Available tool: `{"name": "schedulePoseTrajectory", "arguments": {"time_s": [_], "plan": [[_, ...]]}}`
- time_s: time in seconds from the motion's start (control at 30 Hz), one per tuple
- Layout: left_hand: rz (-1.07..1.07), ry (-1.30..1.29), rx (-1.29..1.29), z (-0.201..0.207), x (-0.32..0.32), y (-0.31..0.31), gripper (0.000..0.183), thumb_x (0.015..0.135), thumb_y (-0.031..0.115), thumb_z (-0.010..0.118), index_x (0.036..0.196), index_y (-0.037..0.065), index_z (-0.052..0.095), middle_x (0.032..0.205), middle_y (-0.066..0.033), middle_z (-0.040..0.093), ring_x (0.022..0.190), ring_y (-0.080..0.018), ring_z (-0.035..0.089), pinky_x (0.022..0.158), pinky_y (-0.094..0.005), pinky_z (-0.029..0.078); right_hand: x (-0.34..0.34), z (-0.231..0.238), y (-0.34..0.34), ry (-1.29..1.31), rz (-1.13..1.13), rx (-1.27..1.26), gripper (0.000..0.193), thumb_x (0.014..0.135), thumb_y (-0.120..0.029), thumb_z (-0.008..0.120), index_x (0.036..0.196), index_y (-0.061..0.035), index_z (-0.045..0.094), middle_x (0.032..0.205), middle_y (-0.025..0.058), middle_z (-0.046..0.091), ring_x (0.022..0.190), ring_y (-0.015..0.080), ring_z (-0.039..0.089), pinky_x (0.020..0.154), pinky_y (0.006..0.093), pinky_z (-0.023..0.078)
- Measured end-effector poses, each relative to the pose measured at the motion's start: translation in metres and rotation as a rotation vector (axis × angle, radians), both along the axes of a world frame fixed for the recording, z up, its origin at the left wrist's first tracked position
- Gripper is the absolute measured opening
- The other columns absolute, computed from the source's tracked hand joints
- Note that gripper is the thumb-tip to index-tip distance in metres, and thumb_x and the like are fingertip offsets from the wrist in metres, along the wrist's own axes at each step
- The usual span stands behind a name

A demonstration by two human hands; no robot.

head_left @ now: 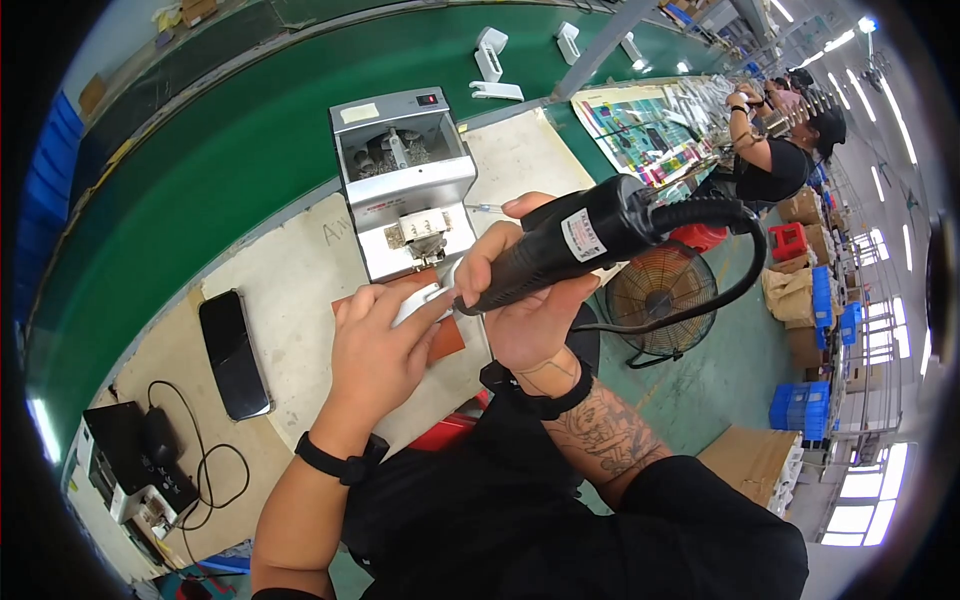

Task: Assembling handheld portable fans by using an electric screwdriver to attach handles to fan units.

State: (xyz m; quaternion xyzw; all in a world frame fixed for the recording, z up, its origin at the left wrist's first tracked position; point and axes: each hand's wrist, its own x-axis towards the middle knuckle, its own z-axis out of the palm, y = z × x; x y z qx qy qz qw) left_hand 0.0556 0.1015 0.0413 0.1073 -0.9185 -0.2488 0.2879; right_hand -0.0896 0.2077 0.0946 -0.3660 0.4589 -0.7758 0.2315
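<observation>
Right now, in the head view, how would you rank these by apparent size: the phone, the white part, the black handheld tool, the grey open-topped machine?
1. Grey open-topped machine
2. Black handheld tool, perhaps enlarged by nearness
3. Phone
4. White part, partly covered by the left hand

Left hand (375, 345) covered much of the white part (415, 303) and orange mat (447, 343); the driver's (545, 250) tip couldn't be made out by the right hand (530, 335). Bits (420, 157) in the feeder (418, 188) were too small to tell. Picture's edge cut off the blue crates (52, 165) and black shirt (640, 540).
</observation>
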Motion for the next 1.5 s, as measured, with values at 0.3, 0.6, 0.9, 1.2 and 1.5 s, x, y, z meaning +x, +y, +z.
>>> {"name": "schedulePoseTrajectory", "arguments": {"time_s": [0.3, 0.6, 0.9, 1.2, 1.5], "plan": [[0.002, -0.016, 0.007, 0.0, 0.001, -0.001, 0.043, 0.084, 0.012, 0.083, 0.126, 0.02, 0.08, 0.13, 0.0009, 0.072, 0.104, -0.0273, 0.06, 0.09, -0.0428, 0.047, 0.0, -0.002, -0.001, 0.011, -0.013, 0.004, 0.101, 0.089, -0.097, 0.041, 0.143, -0.0116, 0.037, 0.084, 0.0081, 0.06, 0.074, 0.0182, 0.06, 0.073, 0.0346, 0.05], [-0.005, -0.01, 0.01, -0.002, 0.001, -0.002, 0.044, 0.084, 0.012, 0.083, 0.126, 0.02, 0.079, 0.131, 0.0009, 0.072, 0.104, -0.0275, 0.061, 0.091, -0.043, 0.047, 0.0, -0.002, -0.004, 0.014, -0.024, 0.04, 0.1, 0.09, -0.096, 0.043, 0.14, -0.0098, 0.038, 0.083, 0.0073, 0.061, 0.073, 0.0167, 0.06, 0.071, 0.033, 0.05], [-0.003, 0.008, 0.009, -0.002, -0.001, -0.001, 0.038, 0.083, 0.01, 0.083, 0.12, 0.013, 0.079, 0.13, -0.0027, 0.072, 0.106, -0.0293, 0.061, 0.091, -0.0441, 0.047, 0.004, -0.01, -0.008, 0.042, -0.02, 0.072, 0.101, 0.085, -0.098, 0.047, 0.132, -0.0085, 0.04, 0.081, 0.0068, 0.061, 0.07, 0.016, 0.06, 0.066, 0.0308, 0.049], [-0.002, 0.007, 0.003, -0.004, -0.003, -0.002, 0.035, 0.081, 0.01, 0.085, 0.115, 0.012, 0.08, 0.13, -0.0044, 0.072, 0.106, -0.0298, 0.062, 0.09, -0.0449, 0.047, 0.002, -0.01, -0.011, 0.015, -0.003, 0.084, 0.102, 0.083, -0.099, 0.049, 0.131, -0.0093, 0.041, 0.079, 0.006, 0.059, 0.068, 0.0154, 0.059, 0.066, 0.0295, 0.048], [-0.003, -0.007, -0.008, -0.002, -0.004, -0.001, 0.031, 0.081, 0.01, 0.085, 0.112, 0.011, 0.08, 0.129, -0.0044, 0.072, 0.105, -0.0296, 0.061, 0.089, -0.0444, 0.046, 0.0, -0.021, -0.01, 0.033, 0.0, 0.087, 0.1, 0.083, -0.1, 0.047, 0.128, -0.011, 0.043, 0.075, 0.0048, 0.059, 0.066, 0.0134, 0.057, 0.064, 0.0286, 0.048]]}}
